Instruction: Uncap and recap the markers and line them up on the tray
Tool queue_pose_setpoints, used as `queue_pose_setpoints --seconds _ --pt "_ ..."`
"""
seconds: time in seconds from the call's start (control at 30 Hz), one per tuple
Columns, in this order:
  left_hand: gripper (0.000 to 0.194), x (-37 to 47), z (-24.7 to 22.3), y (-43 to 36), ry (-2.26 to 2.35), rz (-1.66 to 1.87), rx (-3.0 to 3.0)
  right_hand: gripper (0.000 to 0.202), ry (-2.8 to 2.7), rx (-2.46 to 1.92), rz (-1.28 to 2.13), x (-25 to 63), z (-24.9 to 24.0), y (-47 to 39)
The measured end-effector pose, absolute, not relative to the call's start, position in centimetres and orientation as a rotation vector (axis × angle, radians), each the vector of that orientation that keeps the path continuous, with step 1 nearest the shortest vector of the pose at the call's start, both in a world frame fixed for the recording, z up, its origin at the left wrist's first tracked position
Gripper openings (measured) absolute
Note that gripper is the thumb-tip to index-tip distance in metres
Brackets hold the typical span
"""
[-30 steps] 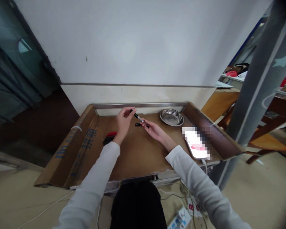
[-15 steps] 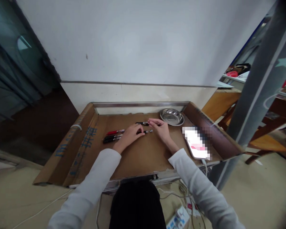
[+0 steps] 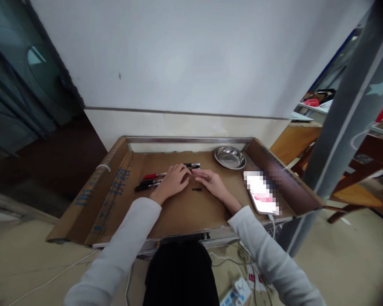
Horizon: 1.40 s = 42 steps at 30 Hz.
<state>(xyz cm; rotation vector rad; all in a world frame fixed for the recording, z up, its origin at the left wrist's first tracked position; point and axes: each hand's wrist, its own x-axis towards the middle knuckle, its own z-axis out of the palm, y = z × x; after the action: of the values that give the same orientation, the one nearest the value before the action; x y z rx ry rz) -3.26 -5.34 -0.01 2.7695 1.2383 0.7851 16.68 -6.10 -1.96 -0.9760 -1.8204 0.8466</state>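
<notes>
My left hand (image 3: 174, 182) and my right hand (image 3: 210, 183) meet almost fingertip to fingertip over the cardboard. Both have their fingers bent and closed in; whatever lies between them is hidden or too small to name. Beyond the fingertips lies a dark pen (image 3: 194, 165), partly covered by my left hand. A red pen (image 3: 150, 176) and several black pens (image 3: 145, 185) lie left of my left hand, their right ends hidden behind it. A small black piece (image 3: 197, 189) rests on the cardboard just below my right fingers.
Cardboard (image 3: 185, 221) lines the tabletop, with raised flaps left and right. A round steel dish (image 3: 230, 157) stands at the back right. A phone (image 3: 261, 193) with a white cable lies at the right. Behind the table rises a white wall (image 3: 191, 59).
The black pen with a clear end that stuck out of my left hand no longer shows there. The small black piece now lies on the cardboard. My right hand has come left and slightly nearer.
</notes>
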Motion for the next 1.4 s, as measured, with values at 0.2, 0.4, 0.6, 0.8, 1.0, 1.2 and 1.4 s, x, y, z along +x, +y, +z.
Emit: queue_pose_setpoints --seconds 0.2,0.4,0.6,0.8,1.0,1.2,1.4 --pt "0.021 -1.8 -0.3 -5.6 1.106 0.783 2.694 0.021 -1.816 -1.184 0.424 18.3 -0.3 -8.2" --pt "0.018 -0.2 -1.2 -4.5 0.852 0.765 2.636 0.019 -2.161 -1.206 0.280 18.1 -0.5 -11.6" --pt "0.017 -1.1 -1.5 -3.7 0.794 0.775 2.515 0.015 -2.294 -1.286 0.181 18.0 -0.8 -11.2" --pt "0.020 -3.3 -0.6 -4.4 0.883 0.840 2.469 0.014 -2.257 -1.511 0.039 18.8 -0.8 -8.4" --pt "0.026 -5.4 -0.1 -5.6 1.076 0.757 2.506 0.013 -2.307 -1.602 -0.131 16.7 0.0 -5.5" --pt "0.020 -5.3 -0.4 -5.4 1.040 0.711 2.527 0.011 -2.301 -1.523 -0.115 15.6 0.0 -4.6" --pt "0.014 -3.8 -1.0 -4.8 1.088 0.819 2.571 0.013 -2.236 -1.449 -0.086 15.6 -1.1 -4.3"
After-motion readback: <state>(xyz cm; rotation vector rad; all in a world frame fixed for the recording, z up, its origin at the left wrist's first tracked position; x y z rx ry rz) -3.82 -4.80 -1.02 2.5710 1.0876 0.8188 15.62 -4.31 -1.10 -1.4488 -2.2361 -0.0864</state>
